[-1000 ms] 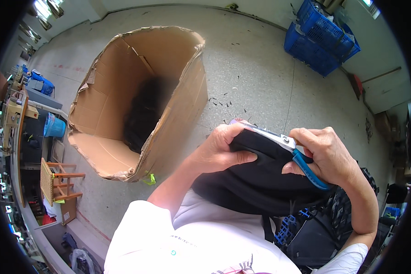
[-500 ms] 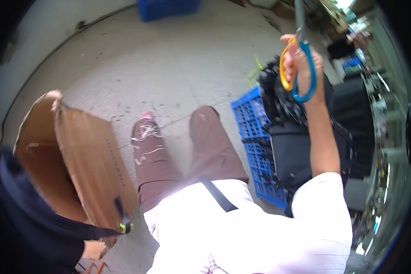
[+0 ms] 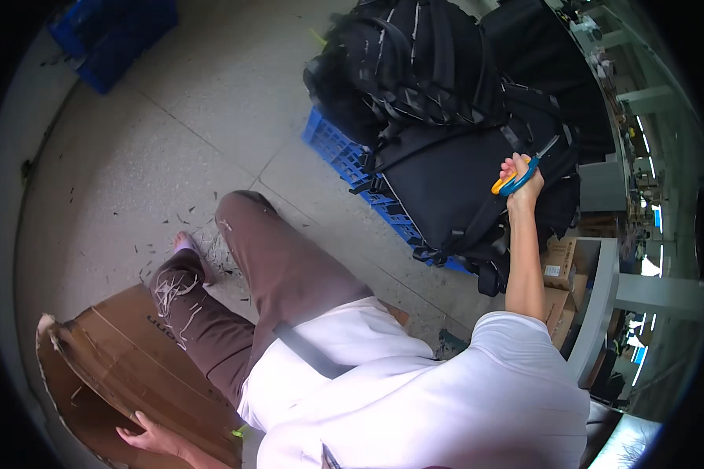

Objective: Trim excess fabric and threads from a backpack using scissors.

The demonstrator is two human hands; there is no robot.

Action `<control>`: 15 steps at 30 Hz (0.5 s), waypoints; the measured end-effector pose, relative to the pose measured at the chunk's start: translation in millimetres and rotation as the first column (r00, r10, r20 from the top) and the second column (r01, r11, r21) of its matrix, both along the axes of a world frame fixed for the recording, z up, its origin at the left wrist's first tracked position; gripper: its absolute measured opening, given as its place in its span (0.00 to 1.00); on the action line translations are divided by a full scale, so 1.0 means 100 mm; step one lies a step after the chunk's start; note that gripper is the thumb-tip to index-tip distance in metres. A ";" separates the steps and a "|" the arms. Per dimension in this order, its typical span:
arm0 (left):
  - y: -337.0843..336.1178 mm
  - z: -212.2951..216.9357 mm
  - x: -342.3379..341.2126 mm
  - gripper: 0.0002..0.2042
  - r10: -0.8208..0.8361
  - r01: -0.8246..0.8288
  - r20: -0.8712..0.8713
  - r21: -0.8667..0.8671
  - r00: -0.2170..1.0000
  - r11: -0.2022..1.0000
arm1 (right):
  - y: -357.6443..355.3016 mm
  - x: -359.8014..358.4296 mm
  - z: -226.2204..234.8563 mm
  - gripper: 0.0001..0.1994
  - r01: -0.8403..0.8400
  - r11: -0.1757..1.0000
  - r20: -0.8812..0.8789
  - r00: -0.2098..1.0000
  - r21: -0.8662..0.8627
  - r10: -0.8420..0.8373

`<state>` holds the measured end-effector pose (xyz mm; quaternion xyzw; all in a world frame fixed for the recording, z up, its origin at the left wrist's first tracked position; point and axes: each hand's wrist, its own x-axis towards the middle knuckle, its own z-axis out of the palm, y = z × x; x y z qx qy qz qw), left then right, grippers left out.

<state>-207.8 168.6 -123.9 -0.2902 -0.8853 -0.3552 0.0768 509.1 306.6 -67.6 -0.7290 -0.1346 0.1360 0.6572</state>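
My right hand (image 3: pixel 527 181) is wrapped round a pair of scissors (image 3: pixel 510 186) with orange and blue handles, blades pointing up and to the right. It is held out over black backpacks (image 3: pixel 446 172) piled on a blue plastic crate (image 3: pixel 340 156). Low on the left, my left hand (image 3: pixel 155 438) is open with its fingers apart, over the open end of a brown cardboard box (image 3: pixel 145 356). Whether it touches the box I cannot tell. A dark strap (image 3: pixel 311 353) lies across my white shirt at the waist.
Cut thread ends cling to my brown trousers (image 3: pixel 184 301), and dark scraps litter the grey floor (image 3: pixel 172 156). Another blue crate (image 3: pixel 113 39) stands at the far left. On the right, small cartons (image 3: pixel 559 289) sit beside a grey table frame (image 3: pixel 598 313).
My view has turned toward the right, bringing the backpacks nearer the middle. The dark cloth and strap by my left hand are gone from view, and that hand is now open. The scissors stay in my right hand.
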 end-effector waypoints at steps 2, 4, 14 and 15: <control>0.49 0.24 0.41 0.27 -0.287 0.286 0.086 0.014 0.954 0.958 | 0.04 0.13 -0.11 0.18 -0.102 0.994 -0.108 0.989 -0.031 0.098; 0.79 0.19 0.52 0.27 -0.446 0.432 0.439 0.138 0.780 0.891 | 0.28 0.01 -0.24 0.20 -0.156 0.983 -0.205 0.963 0.102 0.174; 1.10 0.12 1.21 0.25 -0.480 0.556 0.761 0.192 0.436 0.809 | 1.44 0.18 -0.86 0.08 0.614 0.790 -0.375 0.734 0.011 -0.566; 1.05 0.11 1.18 0.25 -0.445 0.523 0.769 0.171 0.459 0.835 | 1.47 0.14 -0.79 0.08 0.629 0.777 -0.391 0.718 0.011 -0.576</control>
